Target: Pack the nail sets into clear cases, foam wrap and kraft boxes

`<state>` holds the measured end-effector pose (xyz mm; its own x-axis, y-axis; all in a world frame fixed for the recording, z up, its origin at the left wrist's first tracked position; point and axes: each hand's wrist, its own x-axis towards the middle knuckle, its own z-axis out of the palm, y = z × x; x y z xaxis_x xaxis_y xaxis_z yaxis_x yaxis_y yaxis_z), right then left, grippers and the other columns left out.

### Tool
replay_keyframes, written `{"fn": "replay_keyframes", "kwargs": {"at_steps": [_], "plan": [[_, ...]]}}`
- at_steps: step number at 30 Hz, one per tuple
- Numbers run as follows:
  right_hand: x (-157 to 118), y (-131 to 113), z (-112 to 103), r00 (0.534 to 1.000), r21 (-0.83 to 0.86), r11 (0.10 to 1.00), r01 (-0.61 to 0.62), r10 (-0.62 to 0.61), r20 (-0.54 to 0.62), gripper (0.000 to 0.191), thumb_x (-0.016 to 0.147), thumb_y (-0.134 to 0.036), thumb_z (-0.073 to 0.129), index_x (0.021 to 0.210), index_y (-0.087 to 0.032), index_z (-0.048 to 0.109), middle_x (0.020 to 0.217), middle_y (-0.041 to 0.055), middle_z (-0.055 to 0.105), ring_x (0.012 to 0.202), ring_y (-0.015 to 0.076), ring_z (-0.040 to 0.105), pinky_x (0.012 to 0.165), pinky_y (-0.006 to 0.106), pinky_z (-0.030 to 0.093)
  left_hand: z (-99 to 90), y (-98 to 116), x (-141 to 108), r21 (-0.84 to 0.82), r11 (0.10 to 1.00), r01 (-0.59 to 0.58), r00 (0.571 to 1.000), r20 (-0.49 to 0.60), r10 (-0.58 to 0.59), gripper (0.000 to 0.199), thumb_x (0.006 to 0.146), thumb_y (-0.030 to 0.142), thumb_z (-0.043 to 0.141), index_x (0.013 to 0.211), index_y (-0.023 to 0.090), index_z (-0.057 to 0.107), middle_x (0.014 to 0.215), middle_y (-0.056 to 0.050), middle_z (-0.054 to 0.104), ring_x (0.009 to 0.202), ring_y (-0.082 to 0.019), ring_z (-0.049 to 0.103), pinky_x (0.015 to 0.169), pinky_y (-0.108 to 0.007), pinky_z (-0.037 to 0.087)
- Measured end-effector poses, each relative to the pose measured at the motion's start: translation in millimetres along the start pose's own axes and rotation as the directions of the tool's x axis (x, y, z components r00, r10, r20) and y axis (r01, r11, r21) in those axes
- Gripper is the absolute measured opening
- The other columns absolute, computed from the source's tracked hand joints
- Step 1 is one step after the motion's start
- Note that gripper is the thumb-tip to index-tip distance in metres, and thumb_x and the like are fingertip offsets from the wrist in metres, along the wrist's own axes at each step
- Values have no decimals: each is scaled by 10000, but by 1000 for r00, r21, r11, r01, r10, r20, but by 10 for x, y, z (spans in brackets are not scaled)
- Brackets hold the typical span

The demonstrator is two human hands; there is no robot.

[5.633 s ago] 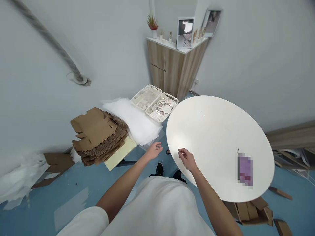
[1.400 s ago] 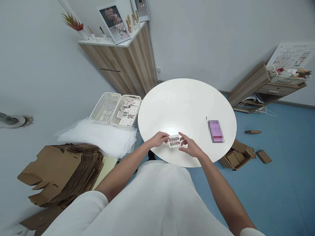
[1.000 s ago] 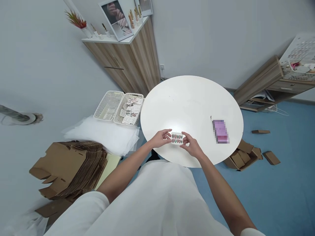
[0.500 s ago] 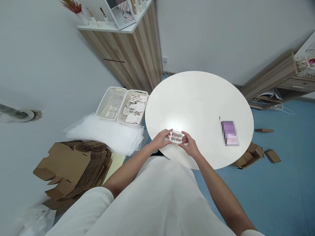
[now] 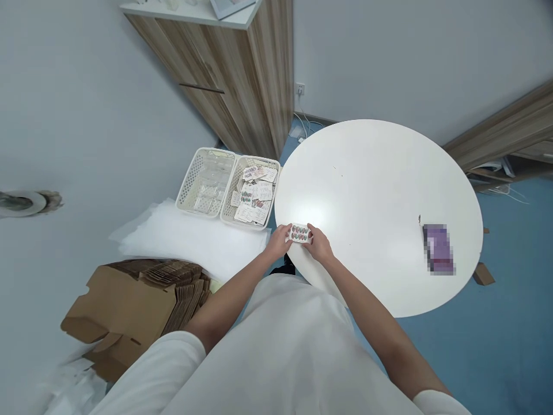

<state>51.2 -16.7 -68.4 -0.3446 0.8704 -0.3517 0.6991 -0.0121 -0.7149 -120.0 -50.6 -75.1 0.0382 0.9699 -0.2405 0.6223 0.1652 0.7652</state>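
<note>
A small white card of press-on nails (image 5: 299, 233), with two rows of red and green nails, is held above the near left edge of the white round table (image 5: 371, 173). My left hand (image 5: 277, 242) pinches its left side. On the right side, the fingers of my right hand (image 5: 318, 244) close on the same card. To the left of the table, a white basket (image 5: 271, 217) holds several similar nail cards. Beside it stands a second white basket (image 5: 184, 187) with clear plastic cases inside.
White translucent sheets (image 5: 185, 236) lie below the baskets. Flattened cardboard boxes (image 5: 125, 305) are stacked at lower left. A pixelated purple item (image 5: 438, 248) rests on the table's right side. A wooden cabinet (image 5: 216, 63) stands behind the baskets, and a small brown box (image 5: 484, 274) sits on the floor.
The view has shifted, so the table appears farther right and the cabinet top is mostly cut off. Both hands still hold the nail card, now nearer the baskets and tilted slightly differently.
</note>
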Motion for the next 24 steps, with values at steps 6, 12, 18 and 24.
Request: {"fn": "replay_keyframes", "kwargs": {"at_steps": [6,12,18,24], "plan": [[162,-36,231,995,-119,988,-95,91,-32,668,676,-206,570,1295,-236,321,942,73,538,822,211,526,627,287,394,-9,-138,124,36,999,-1,1000,18,0,554,694,77,492,1235,152,401,1011,-88,489,887,-189,518,830,-347,423],[99,8,302,986,-35,988,-153,150,-69,703,671,-181,555,1319,-227,287,1008,83,514,827,204,520,659,304,420,14,-181,49,-36,999,2,999,37,-1,557,706,82,490,1247,173,392,1134,-103,482,990,-212,510,873,-381,410],[-135,-13,326,950,473,853,-223,299,-92,694,636,-276,607,1276,-248,342,1116,69,502,891,168,530,785,337,454,33,-180,-67,-287,945,154,988,65,-141,552,709,122,516,1246,173,400,1193,-118,475,1058,-213,498,876,-367,432],[-214,-103,382,939,694,686,-220,342,-40,656,641,-250,604,1252,-243,366,1256,97,447,1102,189,477,916,383,404,64,-188,-85,-393,897,201,979,111,-171,640,660,78,515,1277,156,363,1276,-124,424,1150,-218,438,964,-371,373]]}}
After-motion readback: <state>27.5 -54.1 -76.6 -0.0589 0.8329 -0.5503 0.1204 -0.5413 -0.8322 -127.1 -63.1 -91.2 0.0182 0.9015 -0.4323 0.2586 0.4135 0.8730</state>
